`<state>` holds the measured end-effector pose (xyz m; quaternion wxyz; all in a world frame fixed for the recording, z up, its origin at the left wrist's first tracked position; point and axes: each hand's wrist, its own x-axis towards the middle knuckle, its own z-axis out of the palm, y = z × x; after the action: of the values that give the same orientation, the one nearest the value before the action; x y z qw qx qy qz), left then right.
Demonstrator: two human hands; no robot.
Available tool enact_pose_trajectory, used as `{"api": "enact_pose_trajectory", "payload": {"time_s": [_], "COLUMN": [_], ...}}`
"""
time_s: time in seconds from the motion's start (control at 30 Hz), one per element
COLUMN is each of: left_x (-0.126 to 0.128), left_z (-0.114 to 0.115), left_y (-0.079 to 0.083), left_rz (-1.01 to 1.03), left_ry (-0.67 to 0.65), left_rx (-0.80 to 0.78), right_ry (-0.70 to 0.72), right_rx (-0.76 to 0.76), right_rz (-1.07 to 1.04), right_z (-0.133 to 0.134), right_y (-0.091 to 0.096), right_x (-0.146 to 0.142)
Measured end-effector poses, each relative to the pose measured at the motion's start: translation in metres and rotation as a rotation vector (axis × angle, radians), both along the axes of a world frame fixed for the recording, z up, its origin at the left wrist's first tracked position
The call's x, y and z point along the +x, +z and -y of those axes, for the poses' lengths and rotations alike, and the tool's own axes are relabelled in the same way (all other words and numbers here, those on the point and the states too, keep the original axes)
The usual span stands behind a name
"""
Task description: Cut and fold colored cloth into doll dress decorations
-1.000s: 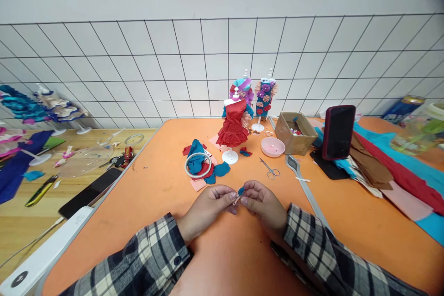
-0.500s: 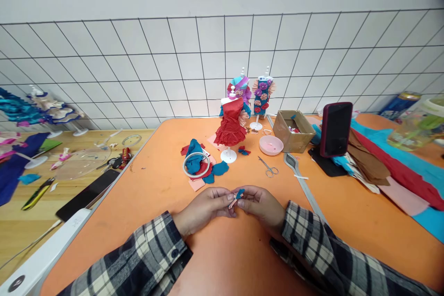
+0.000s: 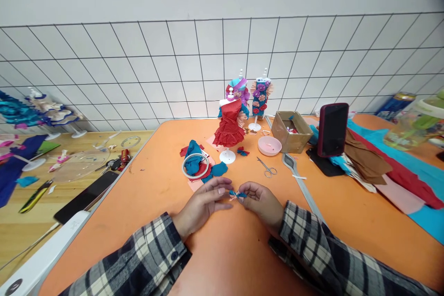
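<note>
Between my hands is a small blue and pink fabric bow. The thumb and fingers of my right hand pinch its right end. My left hand is beside it with the fingers parted and holds nothing. Just beyond my left hand lie blue and red fabric scraps with a silvery ring on top. A mini dress form in a red ruffled dress stands farther back, with a small red and blue bow near its white base.
Scissors lie right of the dress form, near a pink bowl and a cardboard box. A phone stands upright at right, beside layered fabrics. A yellow cutter and a dark phone lie at left.
My left hand has let go of the bow and drawn slightly left, its fingers spreading. The bow has turned to lie more level in my right fingers.
</note>
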<state>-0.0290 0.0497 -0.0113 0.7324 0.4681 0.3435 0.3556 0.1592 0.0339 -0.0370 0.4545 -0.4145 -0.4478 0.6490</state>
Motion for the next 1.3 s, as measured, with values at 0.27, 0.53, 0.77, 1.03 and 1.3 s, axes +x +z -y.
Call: {"api": "enact_pose_trajectory", "payload": {"time_s": [0.27, 0.53, 0.77, 1.03, 1.3], "left_x": [0.008, 0.011, 0.009, 0.003, 0.002], "left_z": [0.006, 0.008, 0.008, 0.006, 0.005], "left_y": [0.004, -0.004, 0.002, 0.007, 0.004], "left_rz": [-0.605, -0.681, -0.571, -0.31, -0.507], "left_ry": [0.147, 0.147, 0.032, -0.223, -0.052], "left_rx": [0.72, 0.753, 0.576, 0.339, 0.494], "right_ry": [-0.011, 0.006, 0.052, 0.212, 0.017], "right_rx": [-0.041, -0.037, 0.08, 0.124, 0.291], "right_rz": [-0.034, -0.04, -0.009, 0.068, 0.284], "right_z": [-0.002, 0.0, -0.001, -0.002, -0.004], "right_y": [-0.004, -0.001, -0.003, -0.006, -0.003], "right_x": [-0.001, -0.003, 0.0, 0.006, 0.007]}}
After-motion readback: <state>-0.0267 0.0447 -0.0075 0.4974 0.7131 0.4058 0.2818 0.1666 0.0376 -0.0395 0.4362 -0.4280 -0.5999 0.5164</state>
